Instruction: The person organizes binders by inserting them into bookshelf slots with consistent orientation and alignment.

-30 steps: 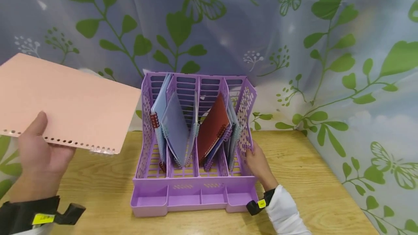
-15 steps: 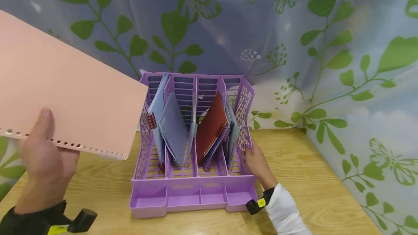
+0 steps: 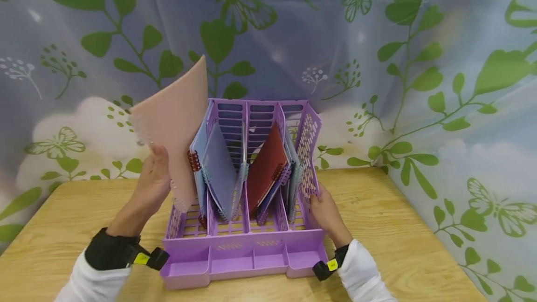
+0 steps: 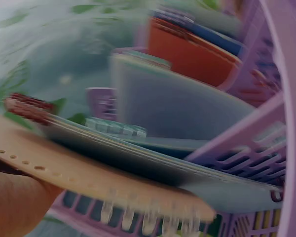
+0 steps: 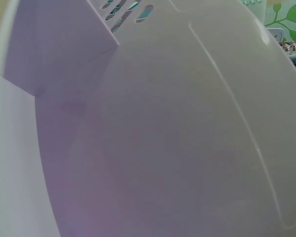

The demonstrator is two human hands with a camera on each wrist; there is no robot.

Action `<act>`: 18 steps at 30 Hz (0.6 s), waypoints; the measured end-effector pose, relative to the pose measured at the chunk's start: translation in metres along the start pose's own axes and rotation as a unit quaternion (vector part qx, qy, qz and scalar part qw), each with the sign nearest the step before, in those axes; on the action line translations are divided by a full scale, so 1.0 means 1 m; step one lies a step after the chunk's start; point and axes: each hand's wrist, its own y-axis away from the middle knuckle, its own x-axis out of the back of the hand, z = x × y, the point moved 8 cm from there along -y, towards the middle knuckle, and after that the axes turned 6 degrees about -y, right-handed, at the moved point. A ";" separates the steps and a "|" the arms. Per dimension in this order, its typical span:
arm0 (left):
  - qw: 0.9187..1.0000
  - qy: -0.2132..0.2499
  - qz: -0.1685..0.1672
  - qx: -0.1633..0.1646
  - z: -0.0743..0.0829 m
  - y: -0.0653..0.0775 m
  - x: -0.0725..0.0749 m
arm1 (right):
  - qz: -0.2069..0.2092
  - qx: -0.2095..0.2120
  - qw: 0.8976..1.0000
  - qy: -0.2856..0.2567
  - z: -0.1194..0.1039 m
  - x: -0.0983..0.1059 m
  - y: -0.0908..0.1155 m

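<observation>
My left hand point(image 3: 155, 178) grips a pink loose-leaf notebook point(image 3: 178, 115) by its punched, ring-bound edge. The notebook stands tilted upright, its lower end inside the leftmost compartment of a purple file organizer point(image 3: 243, 241), beside a light blue notebook point(image 3: 201, 141) with red rings. In the left wrist view the pink notebook point(image 4: 89, 173) and its clear rings are blurred. My right hand point(image 3: 327, 211) holds the organizer's right side wall near the front; its fingers are partly hidden behind that wall. The right wrist view shows only the purple plastic point(image 5: 153, 138) up close.
Blue-grey notebooks point(image 3: 220, 171) lean in the second compartment. A dark red notebook point(image 3: 268, 171) leans in the third, and grey ones point(image 3: 292, 176) stand in the fourth. The organizer rests on a wooden table point(image 3: 377, 227) before a leaf-patterned curtain point(image 3: 293, 36).
My left hand has brought the pink notebook rightward from the left, turned it upright and lowered its end into the leftmost compartment. The right hand keeps its hold on the organizer.
</observation>
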 end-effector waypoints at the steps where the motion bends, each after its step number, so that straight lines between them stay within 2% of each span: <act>1: 0.999 -0.042 -0.017 -0.010 -0.003 -0.003 -0.005 | 0.001 0.000 1.000 0.001 0.001 0.000 0.000; 2: 0.996 -0.083 -0.034 -0.021 -0.005 -0.005 -0.009 | 0.001 0.000 1.000 0.003 0.001 -0.001 0.001; 4: 0.990 -0.121 -0.060 -0.036 -0.011 -0.010 -0.014 | 0.003 -0.002 1.000 0.005 0.002 -0.002 0.002; 7: 0.981 -0.142 -0.132 -0.026 -0.023 -0.014 -0.020 | 0.007 0.000 1.000 0.012 0.001 -0.003 0.002; 10: 0.964 -0.132 -0.231 0.015 -0.041 -0.013 -0.027 | 0.013 0.001 1.000 0.022 -0.001 -0.002 0.001; 13: 0.939 -0.125 -0.312 0.076 -0.061 -0.005 -0.029 | 0.016 0.003 0.999 0.028 -0.002 0.000 0.000; 15: 0.926 -0.136 -0.335 0.110 -0.073 0.002 -0.028 | 0.014 0.003 0.999 0.031 -0.003 0.000 -0.001; 18: 0.916 -0.134 -0.345 0.151 -0.084 0.010 -0.027 | 0.010 0.007 0.999 0.043 -0.004 0.002 0.000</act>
